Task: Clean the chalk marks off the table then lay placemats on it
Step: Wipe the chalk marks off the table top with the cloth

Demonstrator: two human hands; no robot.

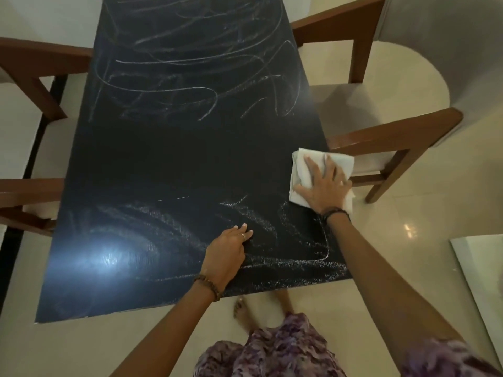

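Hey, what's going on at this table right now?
A person is wiping chalk scribbles off a dark table. The right hand presses flat on a white cloth at the table's right edge, while the left hand rests its fingers on the surface nearby. A middle band looks wiped, but chalk marks cover the far end, and smeared chalk remains at the near end. No placemats are on the table yet.

Dark table [168,159] with chalk marks [190,66] bears a white cloth [299,170]

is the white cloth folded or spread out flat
Folded: the white cloth shows layered edges and creases in a compact pad under the right hand.
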